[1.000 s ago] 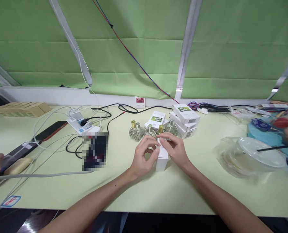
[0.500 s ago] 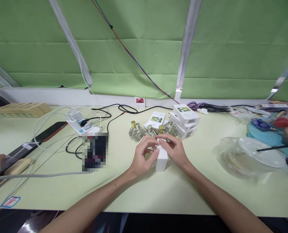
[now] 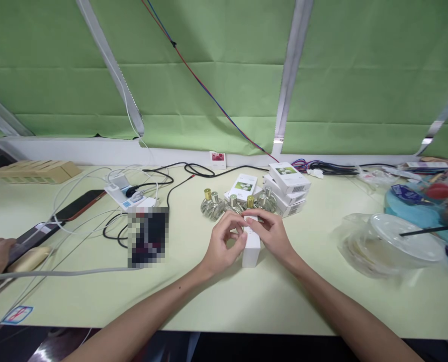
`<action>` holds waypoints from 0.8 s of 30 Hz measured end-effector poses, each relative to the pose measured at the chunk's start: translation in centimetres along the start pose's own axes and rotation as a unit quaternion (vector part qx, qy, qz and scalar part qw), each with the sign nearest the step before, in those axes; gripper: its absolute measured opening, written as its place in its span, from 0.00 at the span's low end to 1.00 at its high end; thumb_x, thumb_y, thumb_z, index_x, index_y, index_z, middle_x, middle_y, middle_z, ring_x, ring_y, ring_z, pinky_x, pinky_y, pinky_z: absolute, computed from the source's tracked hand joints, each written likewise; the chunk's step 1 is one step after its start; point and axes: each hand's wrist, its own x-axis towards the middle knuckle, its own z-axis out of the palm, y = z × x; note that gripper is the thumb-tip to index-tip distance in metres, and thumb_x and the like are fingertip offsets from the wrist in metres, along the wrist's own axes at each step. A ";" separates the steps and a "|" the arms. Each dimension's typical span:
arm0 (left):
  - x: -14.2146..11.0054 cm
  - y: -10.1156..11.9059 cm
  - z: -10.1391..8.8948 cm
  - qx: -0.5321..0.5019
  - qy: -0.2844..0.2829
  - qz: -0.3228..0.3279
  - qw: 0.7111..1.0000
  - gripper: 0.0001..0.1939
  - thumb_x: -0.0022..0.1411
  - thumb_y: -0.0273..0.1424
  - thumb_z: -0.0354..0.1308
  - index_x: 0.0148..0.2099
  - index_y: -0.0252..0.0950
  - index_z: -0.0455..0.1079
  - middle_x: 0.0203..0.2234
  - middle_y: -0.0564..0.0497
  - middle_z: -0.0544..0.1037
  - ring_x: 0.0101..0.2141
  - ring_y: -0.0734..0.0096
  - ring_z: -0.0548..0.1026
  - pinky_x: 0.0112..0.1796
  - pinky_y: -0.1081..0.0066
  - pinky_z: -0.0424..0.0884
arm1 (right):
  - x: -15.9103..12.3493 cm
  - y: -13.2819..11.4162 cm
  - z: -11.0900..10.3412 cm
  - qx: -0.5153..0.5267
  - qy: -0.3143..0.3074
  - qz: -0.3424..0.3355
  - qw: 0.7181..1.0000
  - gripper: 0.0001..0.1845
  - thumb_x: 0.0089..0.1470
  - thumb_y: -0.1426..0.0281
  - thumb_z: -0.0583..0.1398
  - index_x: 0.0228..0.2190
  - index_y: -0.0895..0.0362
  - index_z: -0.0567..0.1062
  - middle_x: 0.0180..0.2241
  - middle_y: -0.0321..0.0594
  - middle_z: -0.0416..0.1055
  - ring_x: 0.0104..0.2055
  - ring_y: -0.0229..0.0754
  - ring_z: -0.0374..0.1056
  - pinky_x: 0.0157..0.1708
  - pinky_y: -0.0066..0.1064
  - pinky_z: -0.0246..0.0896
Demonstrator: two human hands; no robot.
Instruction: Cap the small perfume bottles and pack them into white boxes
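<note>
- Front and middle of the table (image 3: pixel 306 301), a small white box (image 3: pixel 251 255) is framed by two hands, one plain end turned toward the wearer.
- The box is grasped by the left hand (image 3: pixel 224 244), thumb and fingers curled into a ring, fingertips brought to its far end.
- On the other side, that same end is taken in the grip of the right hand (image 3: pixel 272 234), fingers reached across; exact contact is hidden there.
- Just beyond, glass bottles (image 3: pixel 212 208) are clustered, topped with gold and silver caps, one partly masked by the fingers.
- Behind them, a picture-fronted box (image 3: pixel 244 185) is laid flat; to its right, more boxes (image 3: pixel 288 185) are stacked.
- Left, a power strip (image 3: pixel 124 197) is crowded by plugs; far right, a lidded bowl (image 3: pixel 405 236) is surrounded by clear plastic.
</note>
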 end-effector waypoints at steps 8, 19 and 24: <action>0.1 0.0 0.0 0.017 -0.010 0.020 1.000 0.06 0.68 0.35 0.56 0.42 0.38 0.70 0.36 0.50 0.68 0.33 0.72 0.70 0.25 0.76 0.69 | 0.1 -0.1 0.1 0.012 0.001 0.006 1.000 0.09 0.55 0.65 0.62 0.36 0.55 0.80 0.38 0.41 0.79 0.36 0.43 0.73 0.32 0.31 0.69; -0.2 -0.2 -0.1 0.032 0.004 0.025 0.999 0.12 0.71 0.37 0.52 0.43 0.38 0.74 0.40 0.46 0.68 0.31 0.72 0.71 0.23 0.74 0.72 | 0.0 0.5 0.2 0.012 0.027 0.001 1.000 0.11 0.56 0.61 0.63 0.38 0.54 0.78 0.39 0.42 0.77 0.42 0.46 0.74 0.36 0.32 0.71; 0.0 -0.2 -0.4 0.108 0.032 0.068 0.991 0.12 0.71 0.29 0.47 0.45 0.38 0.73 0.43 0.44 0.69 0.37 0.68 0.74 0.27 0.72 0.74 | 0.0 0.8 0.1 0.011 0.030 0.002 0.999 0.15 0.60 0.56 0.61 0.40 0.54 0.77 0.40 0.43 0.78 0.42 0.47 0.74 0.32 0.32 0.70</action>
